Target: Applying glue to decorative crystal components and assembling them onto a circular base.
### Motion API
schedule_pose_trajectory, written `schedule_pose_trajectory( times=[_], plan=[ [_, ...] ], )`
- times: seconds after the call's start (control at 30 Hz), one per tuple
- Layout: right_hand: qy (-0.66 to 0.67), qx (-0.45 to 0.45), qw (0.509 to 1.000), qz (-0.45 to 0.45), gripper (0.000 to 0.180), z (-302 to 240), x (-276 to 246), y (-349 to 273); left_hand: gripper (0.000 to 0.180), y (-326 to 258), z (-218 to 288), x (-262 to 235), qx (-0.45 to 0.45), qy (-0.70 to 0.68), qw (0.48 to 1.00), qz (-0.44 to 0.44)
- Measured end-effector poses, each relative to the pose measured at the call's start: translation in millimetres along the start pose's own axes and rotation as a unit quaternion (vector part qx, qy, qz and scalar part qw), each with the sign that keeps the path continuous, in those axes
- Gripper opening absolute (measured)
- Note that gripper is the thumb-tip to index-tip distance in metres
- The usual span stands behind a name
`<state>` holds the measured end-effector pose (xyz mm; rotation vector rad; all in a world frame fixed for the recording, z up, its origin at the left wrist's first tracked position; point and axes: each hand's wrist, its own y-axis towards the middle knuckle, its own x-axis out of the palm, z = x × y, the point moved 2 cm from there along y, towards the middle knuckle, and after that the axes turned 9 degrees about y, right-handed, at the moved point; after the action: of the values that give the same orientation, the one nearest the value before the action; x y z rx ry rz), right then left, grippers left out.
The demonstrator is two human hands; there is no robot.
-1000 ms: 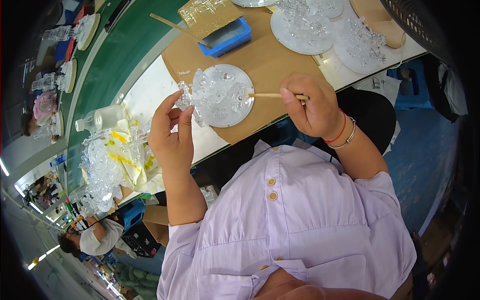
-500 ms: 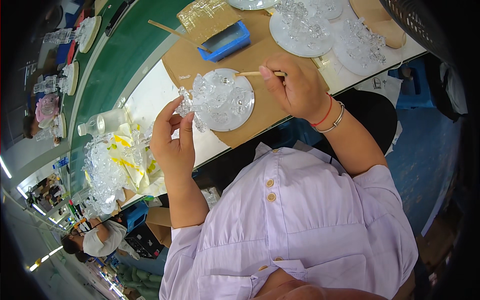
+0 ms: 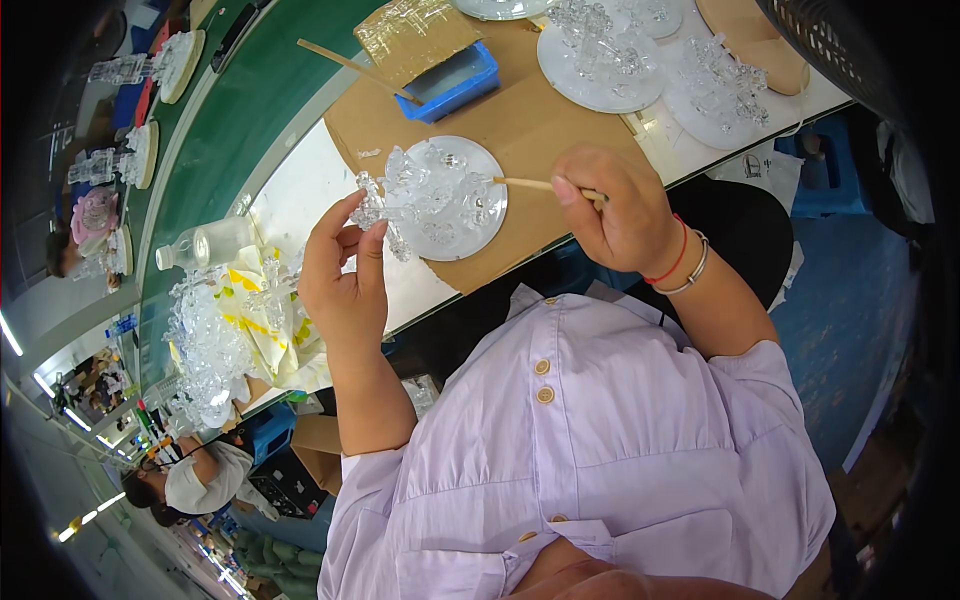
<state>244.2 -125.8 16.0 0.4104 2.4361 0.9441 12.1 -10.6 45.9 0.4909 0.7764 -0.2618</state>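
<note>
My left hand (image 3: 345, 268) pinches a clear, knobbly plastic piece (image 3: 368, 207) between thumb and fingers, at the left edge of a round frosted disc (image 3: 484, 163). Clusters of clear plastic parts rise from that disc, which lies on brown cardboard. In my right hand (image 3: 622, 212) is a thin wooden stick (image 3: 525, 183), its tip pointing left at the disc's right side. Whether the tip touches the disc I cannot tell.
Beyond the disc stands a blue tray (image 3: 455, 92) with another wooden stick (image 3: 345, 66) leaning in it. More discs with clear parts (image 3: 600, 70) lie at the back right. A clear bottle (image 3: 205, 243) and a heap of clear parts (image 3: 205, 345) are at left.
My right hand has moved right and toward me, taking the stick's tip from over the disc to its right edge. My left hand has hardly moved.
</note>
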Motion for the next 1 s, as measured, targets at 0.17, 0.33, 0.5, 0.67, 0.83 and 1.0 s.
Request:
schedule_pose_trajectory(
  times=[0.17,0.33,0.5,0.67,0.83,1.0],
  plan=[
    [0.032,0.007,0.999,-0.013,0.013,-9,1,-10,0.028,0,-2,-1,-0.009,0.011,1.0,-0.006],
    [0.033,-0.022,0.999,-0.022,0.014,-17,3,-14,0.028,0,0,-2,-0.005,0.022,1.0,-0.012],
    [0.012,-0.022,1.0,-0.007,0.014,-17,2,-8,0.029,-3,3,-3,-0.003,0.028,1.0,-0.012],
    [0.033,-0.035,0.998,-0.035,0.012,-21,2,-11,0.03,-5,5,-4,-0.012,0.023,1.0,-0.016],
    [0.01,-0.043,0.999,-0.023,0.012,-19,2,-8,0.03,-7,7,-6,0.003,0.045,0.999,-0.011],
    [0.008,-0.051,0.998,-0.045,0.012,-24,5,-10,0.03,-9,5,-5,0.005,0.037,0.999,-0.001]
  ],
)
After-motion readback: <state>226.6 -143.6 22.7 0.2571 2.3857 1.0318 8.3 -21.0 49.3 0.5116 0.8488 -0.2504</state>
